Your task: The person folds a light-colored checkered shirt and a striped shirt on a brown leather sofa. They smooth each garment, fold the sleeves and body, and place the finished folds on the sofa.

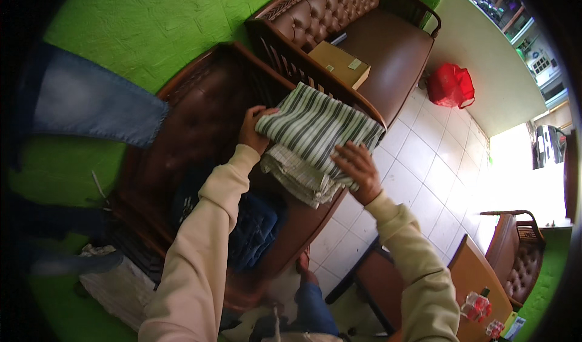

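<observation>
At the centre of the frame lies a folded green-and-white striped cloth [315,130], resting over the wooden arm of a brown leather armchair [206,106] and on top of a paler checked folded cloth [297,175]. The left hand [253,130] grips the striped cloth's left edge, thumb on top and fingers curled under it. The right hand [359,171] lies flat on the cloth's lower right corner, fingers spread and pressing down. Both arms wear cream sleeves and rise from the lower edge. Dark blue folded denim [257,227] sits on the armchair seat below the cloths. Toward the upper middle, a brown cardboard box [339,64] rests on a tufted brown leather sofa [364,33]. A red plastic bag [450,86] sits on the white tiled floor at the upper right.
</observation>
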Demonstrator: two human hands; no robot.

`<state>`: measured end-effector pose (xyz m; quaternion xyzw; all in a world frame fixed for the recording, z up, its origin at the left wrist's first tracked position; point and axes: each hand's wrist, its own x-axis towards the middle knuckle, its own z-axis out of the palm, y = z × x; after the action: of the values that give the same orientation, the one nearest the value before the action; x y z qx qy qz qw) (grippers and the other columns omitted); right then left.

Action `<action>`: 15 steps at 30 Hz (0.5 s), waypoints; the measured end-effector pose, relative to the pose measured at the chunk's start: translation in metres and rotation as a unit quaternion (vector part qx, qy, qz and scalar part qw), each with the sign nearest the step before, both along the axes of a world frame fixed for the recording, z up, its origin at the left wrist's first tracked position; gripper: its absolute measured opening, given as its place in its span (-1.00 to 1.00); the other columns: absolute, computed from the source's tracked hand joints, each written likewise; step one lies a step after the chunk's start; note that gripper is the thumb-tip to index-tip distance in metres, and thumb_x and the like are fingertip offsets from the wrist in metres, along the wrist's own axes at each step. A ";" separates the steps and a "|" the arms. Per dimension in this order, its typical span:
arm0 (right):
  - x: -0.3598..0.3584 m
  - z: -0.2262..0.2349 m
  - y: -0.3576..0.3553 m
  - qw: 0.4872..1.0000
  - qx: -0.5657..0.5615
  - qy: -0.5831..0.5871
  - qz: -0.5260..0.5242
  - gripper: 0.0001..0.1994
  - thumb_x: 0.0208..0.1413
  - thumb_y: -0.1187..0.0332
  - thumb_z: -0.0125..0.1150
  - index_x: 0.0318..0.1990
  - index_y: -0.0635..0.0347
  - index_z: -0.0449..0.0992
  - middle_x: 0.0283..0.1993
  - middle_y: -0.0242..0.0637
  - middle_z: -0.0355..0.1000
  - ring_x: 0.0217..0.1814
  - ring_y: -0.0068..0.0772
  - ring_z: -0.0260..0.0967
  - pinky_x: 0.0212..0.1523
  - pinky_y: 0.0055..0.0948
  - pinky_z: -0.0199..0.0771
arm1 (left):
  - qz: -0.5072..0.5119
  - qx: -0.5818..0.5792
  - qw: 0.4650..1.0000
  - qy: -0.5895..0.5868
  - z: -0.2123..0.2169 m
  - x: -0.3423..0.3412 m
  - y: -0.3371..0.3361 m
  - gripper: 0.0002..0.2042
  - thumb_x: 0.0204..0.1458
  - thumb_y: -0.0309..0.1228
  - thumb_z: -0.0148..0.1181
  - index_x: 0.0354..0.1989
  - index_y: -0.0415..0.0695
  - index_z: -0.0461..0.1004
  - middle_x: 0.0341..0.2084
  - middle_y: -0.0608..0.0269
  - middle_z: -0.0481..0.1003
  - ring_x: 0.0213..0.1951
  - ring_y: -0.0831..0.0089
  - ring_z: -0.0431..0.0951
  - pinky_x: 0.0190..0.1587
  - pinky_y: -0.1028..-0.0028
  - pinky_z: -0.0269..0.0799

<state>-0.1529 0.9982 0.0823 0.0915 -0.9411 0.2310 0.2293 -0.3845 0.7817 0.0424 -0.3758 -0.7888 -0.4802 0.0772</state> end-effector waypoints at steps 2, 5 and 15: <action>-0.014 -0.065 0.000 0.999 0.040 0.026 0.019 -0.38 -0.23 0.45 0.22 0.13 -0.11 0.31 0.23 -0.24 0.17 0.33 -0.08 -0.02 0.30 0.00 -0.07 | -0.009 -0.108 0.993 0.043 -0.036 -0.005 -0.004 -0.36 -0.30 -0.69 0.13 0.06 0.16 0.34 -0.18 0.11 0.36 -0.11 0.15 0.40 -0.02 0.36 0.33; -0.002 -0.151 -0.022 0.995 -0.021 -0.060 0.080 -0.23 -0.34 0.62 0.16 0.18 -0.22 0.24 0.34 -0.26 -0.03 0.39 -0.12 -0.15 0.32 0.03 -0.10 | -0.054 -0.228 0.971 -0.054 -0.077 0.008 -0.026 -0.29 -0.31 -0.76 0.03 0.12 0.17 0.29 -0.14 0.08 0.37 -0.06 0.10 0.37 0.02 0.33 0.32; 0.004 -0.165 -0.030 0.984 -0.085 -0.154 0.033 -0.23 -0.41 0.49 0.29 0.15 -0.18 0.29 0.34 -0.14 -0.06 0.38 -0.02 -0.16 0.31 0.02 -0.16 | -0.111 -0.297 0.939 0.132 -0.068 0.073 -0.001 -0.48 -0.01 -0.40 0.05 0.20 -0.06 0.16 0.20 0.00 0.08 0.20 -0.01 0.09 0.22 0.12 0.03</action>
<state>-0.1491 0.9679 -0.0829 0.0658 -0.9385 0.3292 0.0811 -0.3111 0.7809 -0.0260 -0.5264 -0.8317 -0.1761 0.0118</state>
